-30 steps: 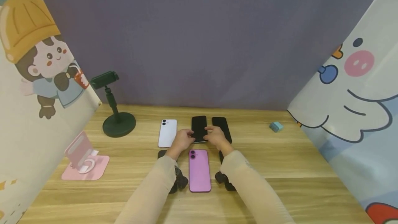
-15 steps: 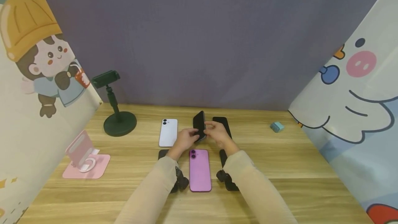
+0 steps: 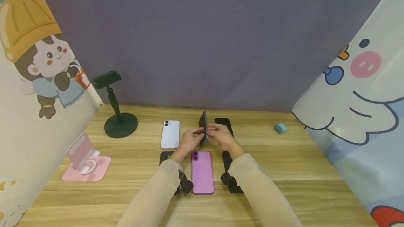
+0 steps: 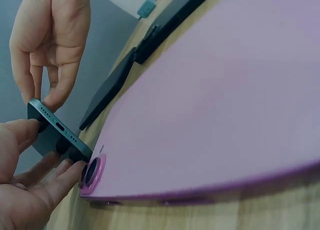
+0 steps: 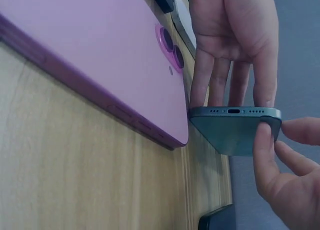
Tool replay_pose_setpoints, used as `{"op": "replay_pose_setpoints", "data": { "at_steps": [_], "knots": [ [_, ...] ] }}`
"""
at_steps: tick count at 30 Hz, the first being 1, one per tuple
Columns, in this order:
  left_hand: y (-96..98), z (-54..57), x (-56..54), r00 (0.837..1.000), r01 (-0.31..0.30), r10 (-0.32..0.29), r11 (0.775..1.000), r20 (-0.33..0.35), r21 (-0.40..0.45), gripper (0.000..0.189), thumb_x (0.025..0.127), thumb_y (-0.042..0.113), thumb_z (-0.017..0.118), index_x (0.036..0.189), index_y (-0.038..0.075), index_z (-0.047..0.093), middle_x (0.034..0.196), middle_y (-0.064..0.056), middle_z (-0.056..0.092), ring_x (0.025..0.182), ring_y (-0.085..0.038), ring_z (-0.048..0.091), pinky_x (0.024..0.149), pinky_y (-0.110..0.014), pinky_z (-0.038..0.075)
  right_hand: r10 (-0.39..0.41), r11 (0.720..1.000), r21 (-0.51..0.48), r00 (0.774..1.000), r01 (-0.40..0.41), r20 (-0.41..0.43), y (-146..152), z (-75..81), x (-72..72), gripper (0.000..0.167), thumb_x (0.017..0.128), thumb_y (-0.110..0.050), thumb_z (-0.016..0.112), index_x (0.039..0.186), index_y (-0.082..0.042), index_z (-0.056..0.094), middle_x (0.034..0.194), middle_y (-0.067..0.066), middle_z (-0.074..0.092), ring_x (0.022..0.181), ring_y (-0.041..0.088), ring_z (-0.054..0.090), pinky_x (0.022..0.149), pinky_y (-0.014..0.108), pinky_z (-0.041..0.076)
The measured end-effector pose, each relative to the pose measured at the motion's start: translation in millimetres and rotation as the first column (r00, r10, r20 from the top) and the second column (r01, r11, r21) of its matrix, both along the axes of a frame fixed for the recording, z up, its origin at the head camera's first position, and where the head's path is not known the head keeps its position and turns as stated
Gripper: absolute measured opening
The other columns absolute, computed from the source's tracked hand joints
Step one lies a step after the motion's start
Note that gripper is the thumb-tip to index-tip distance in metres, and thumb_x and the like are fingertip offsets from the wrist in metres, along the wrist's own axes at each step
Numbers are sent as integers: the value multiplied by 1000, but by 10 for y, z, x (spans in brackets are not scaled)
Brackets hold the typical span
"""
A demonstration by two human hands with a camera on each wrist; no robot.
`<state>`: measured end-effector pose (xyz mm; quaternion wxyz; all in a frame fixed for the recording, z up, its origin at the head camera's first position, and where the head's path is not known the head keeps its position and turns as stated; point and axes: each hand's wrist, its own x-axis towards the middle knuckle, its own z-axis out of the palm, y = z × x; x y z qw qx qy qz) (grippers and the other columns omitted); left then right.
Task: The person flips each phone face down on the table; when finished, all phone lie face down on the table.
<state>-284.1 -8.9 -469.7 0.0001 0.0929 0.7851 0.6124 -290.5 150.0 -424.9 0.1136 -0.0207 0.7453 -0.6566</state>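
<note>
A phone (image 3: 203, 122) stands tipped on its long edge at the middle back of the table, its charging-port end (image 5: 234, 111) facing me. From the left, my left hand (image 3: 188, 141) holds it, thumb near the upper edge and fingers lower on the dark face. Opposite, my right hand (image 3: 223, 138) pinches the raised edge, its thumb on the back in the right wrist view. A pink-purple phone (image 3: 202, 174) lies back up just in front. To the left lies a white phone (image 3: 170, 134), back up; to the right, a black phone (image 3: 224, 122), partly behind my right hand.
Dark phones lie under both forearms, one on the left (image 3: 165, 156) and one on the right (image 3: 227, 160), partly hidden. At the left are a dark green phone stand (image 3: 120, 125) and a pink folding stand (image 3: 102, 169). A small teal block (image 3: 280, 128) sits far right.
The phone between my hands has gone from lying flat to standing on its long edge, its right side lifted by my right hand. My left hand has stayed at its left side.
</note>
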Motion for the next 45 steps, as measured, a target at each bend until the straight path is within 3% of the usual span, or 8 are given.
{"op": "replay_pose_setpoints", "data": {
  "at_steps": [5,9,15,22,29,35,40,45],
  "knots": [
    [23,26,18,995,-3,-14,985,96,174,35,95,4,61,130,-2,59,122,-24,58,100,-34,65,73,-33,57,3,1000,-14,1000,-3,4,-2,0,-5,42,95,7,54,136,9,48,111,26,61,90,26,67,90,43,51],
    [30,28,18,988,-6,-34,966,149,258,37,96,3,59,133,-3,56,124,-26,56,101,-36,64,76,-36,57,9,1000,-17,1000,-9,-9,-13,-8,-7,40,95,8,52,135,11,48,111,28,61,93,28,66,88,42,52],
    [25,22,1,980,-27,-36,952,198,306,37,97,4,58,133,-1,56,121,-24,58,101,-35,64,78,-36,57,32,999,-24,999,-32,-20,-31,-26,2,42,95,9,52,137,10,46,115,29,58,95,28,65,90,42,51],
    [18,20,12,978,-48,-25,940,209,338,38,97,10,59,133,-2,55,120,-24,59,103,-36,63,78,-38,56,61,997,41,998,-61,-5,-55,-69,38,47,96,5,54,141,6,43,123,31,55,105,38,62,90,44,51],
    [-22,40,17,978,-38,-46,922,205,386,43,97,5,58,139,1,50,123,-27,57,103,-38,63,80,-40,56,59,993,104,997,-63,39,-70,-169,34,47,94,1,55,140,5,47,123,29,54,107,37,60,89,42,52],
    [-81,69,18,992,-9,-29,956,123,295,42,94,3,61,134,-4,54,125,-27,56,97,-37,65,77,-39,57,72,986,147,996,-79,56,-91,-190,12,47,92,3,54,139,3,49,120,26,55,102,32,61,86,40,53],
    [-132,49,9,997,-47,38,988,60,147,37,89,2,63,126,-5,61,114,-23,64,86,-30,69,72,-33,58,71,975,206,996,-79,48,-104,-209,-10,48,89,2,58,137,6,50,116,24,58,97,29,62,85,40,53],
    [-171,21,-2,996,-86,86,996,12,-11,38,85,1,65,123,-5,63,104,-20,67,82,-25,69,67,-28,57,75,947,313,997,-77,21,-115,-229,-25,51,87,-1,62,136,5,51,114,21,61,94,26,62,81,36,54]
  ]
}}
